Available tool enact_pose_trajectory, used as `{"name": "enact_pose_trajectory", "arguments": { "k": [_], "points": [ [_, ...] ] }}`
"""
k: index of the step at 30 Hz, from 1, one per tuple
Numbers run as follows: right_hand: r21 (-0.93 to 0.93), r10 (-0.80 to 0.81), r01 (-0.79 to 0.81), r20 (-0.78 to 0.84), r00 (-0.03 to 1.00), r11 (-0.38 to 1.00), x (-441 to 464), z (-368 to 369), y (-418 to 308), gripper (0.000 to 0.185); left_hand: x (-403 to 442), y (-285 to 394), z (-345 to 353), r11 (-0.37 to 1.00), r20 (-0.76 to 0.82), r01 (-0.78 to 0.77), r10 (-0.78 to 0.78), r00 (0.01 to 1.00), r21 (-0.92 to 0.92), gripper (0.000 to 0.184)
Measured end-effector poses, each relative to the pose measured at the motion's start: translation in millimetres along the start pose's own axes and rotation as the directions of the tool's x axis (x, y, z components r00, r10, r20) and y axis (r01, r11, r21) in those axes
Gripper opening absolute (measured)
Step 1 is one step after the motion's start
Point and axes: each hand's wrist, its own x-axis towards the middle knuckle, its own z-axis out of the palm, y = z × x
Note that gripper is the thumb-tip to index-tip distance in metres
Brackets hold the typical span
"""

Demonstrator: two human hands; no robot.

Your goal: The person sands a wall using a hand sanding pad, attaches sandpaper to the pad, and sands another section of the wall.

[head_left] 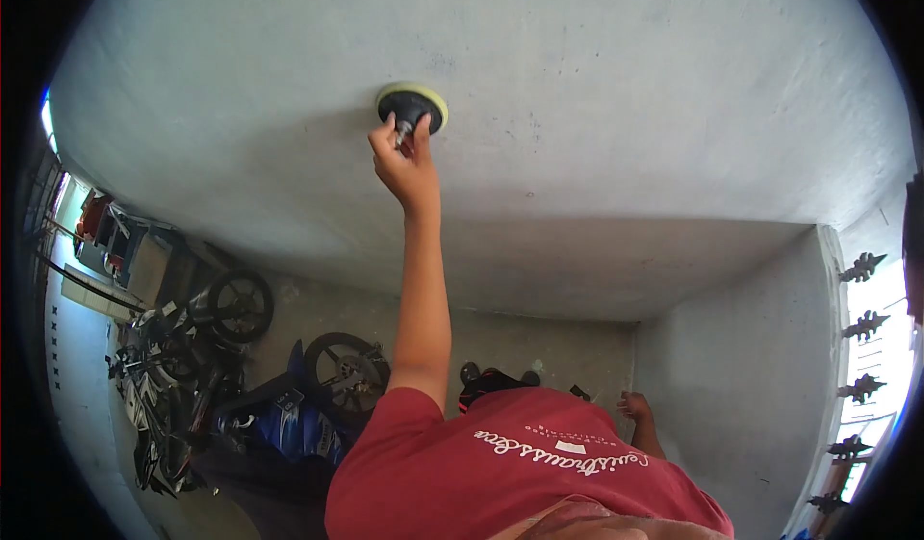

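Observation:
My left hand (403,158) is raised against the grey wall (597,107), with its fingers pinched around the metal shank of a round polishing pad (412,105). The pad has a black backing plate and a yellow-green face, which is turned to the wall and looks pressed against it. Low at my right side, my right hand (634,406) hangs beside my red shirt. Its fingers are loosely bent and slightly apart, and nothing shows in them. Dark specks and small marks dot the wall to the right of the pad.
A blue motorcycle (289,424) stands on the floor at my left, with another motorcycle (173,357) beyond it. Stacked items (125,246) sit at the far left. A side wall (741,319) rises at the right, near spiked dark metalwork (864,325). My shoes (470,372) show below.

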Motion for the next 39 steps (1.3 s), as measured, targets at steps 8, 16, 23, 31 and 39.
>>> {"name": "enact_pose_trajectory", "arguments": {
  "k": [8,16,23,31,39],
  "points": [
    [0.061,-0.055,0.056,-0.021,0.998,0.997,-0.3,-0.3,-10.1,0.045,-59.5,-35.5,11.7,0.998,-0.006,-0.059,0.059,0.998,-0.011,0.041],
    [-0.005,-0.011,0.011,-0.005,1.0,1.0,0.6,0.1,6.9,0.042,-15.9,8.3,21.5,0.996,-0.023,-0.078,0.077,0.997,-0.039,0.04],
    [0.102,-0.045,0.049,-0.047,0.998,0.994,12.8,1.2,16.2,0.04,-47.7,9.0,28.6,0.997,0.065,0.077,-0.075,0.995,-0.03,0.045],
    [0.081,-0.022,0.025,-0.043,0.999,0.996,-7.0,12.4,8.5,0.041,-72.3,-14.1,38.5,0.993,0.069,-0.109,0.105,0.992,0.045,0.039],
    [0.029,0.035,-0.034,-0.016,0.999,0.999,1.7,16.2,30.1,0.039,-45.5,38.8,53.9,0.99,0.156,-0.141,0.14,0.978,-0.007,0.04]
  ]
}}
